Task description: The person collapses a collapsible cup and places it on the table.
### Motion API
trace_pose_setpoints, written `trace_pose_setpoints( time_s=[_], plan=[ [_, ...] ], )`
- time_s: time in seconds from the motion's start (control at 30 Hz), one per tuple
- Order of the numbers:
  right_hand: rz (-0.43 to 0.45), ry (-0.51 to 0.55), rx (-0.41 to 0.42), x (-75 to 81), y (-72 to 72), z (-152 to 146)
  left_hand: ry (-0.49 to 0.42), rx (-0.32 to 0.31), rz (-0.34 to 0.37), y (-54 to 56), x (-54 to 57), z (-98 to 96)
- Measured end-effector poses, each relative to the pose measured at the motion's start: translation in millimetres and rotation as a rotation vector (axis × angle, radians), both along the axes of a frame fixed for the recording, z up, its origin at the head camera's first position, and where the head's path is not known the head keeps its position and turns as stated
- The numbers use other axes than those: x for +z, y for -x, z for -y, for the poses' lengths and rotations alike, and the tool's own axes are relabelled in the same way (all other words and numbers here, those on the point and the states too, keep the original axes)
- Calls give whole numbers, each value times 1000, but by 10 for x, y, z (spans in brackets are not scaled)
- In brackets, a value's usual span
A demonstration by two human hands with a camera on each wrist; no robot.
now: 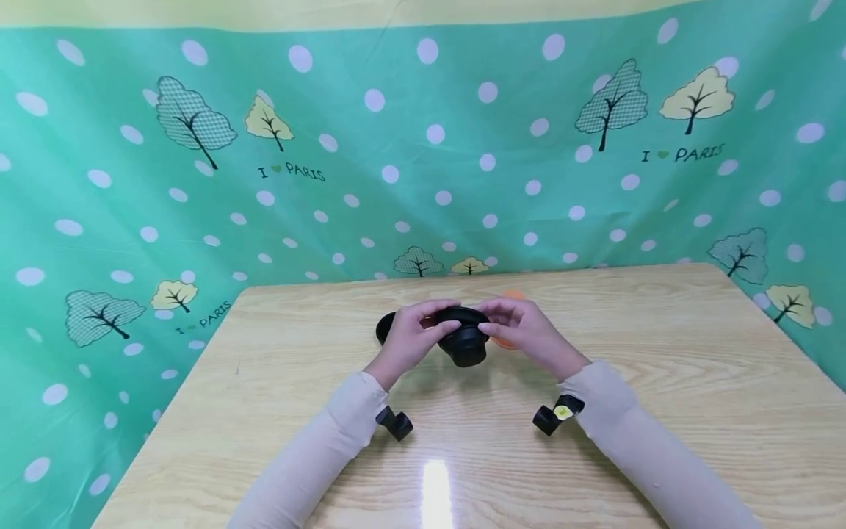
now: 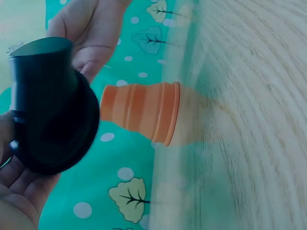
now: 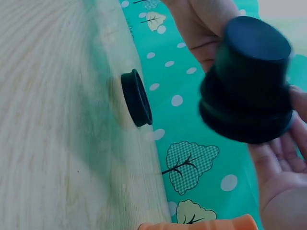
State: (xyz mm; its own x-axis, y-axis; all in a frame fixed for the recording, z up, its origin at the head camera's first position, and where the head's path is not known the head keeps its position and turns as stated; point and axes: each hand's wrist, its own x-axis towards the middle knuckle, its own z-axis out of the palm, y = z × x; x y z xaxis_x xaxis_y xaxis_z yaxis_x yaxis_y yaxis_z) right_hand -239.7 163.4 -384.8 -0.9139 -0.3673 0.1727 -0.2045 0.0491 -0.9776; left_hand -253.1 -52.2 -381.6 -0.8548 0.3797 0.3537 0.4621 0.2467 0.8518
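Note:
Both hands hold a black stepped cup-shaped piece (image 1: 468,349) above the table, its wide rim up and its narrow end down. My left hand (image 1: 411,339) grips the rim from the left, thumb in front and fingers behind. On the opposite side my right hand (image 1: 525,334) pinches the same rim. Beyond the right hand stands an orange ribbed cup (image 2: 139,110), wide end on the table, mostly hidden in the head view. A shallow round black lid-like piece (image 3: 136,98) lies on the table past the left hand.
The wooden table (image 1: 297,411) ends at a green dotted curtain (image 1: 423,162) hung behind it. A small black camera (image 1: 399,425) is strapped to the left wrist and another camera (image 1: 547,420) to the right one. Light reflects off the tabletop near the front.

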Motion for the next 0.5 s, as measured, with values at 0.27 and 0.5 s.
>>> trace_pose_setpoints(
  time_s=[0.27, 0.5],
  plan=[
    [-48, -162, 67, -18, 1, 10, 78, -28, -10, -25, 8, -8],
    [-55, -212, 127, -16, -21, 29, 89, -57, 17, -37, 3, 5]
  ],
)
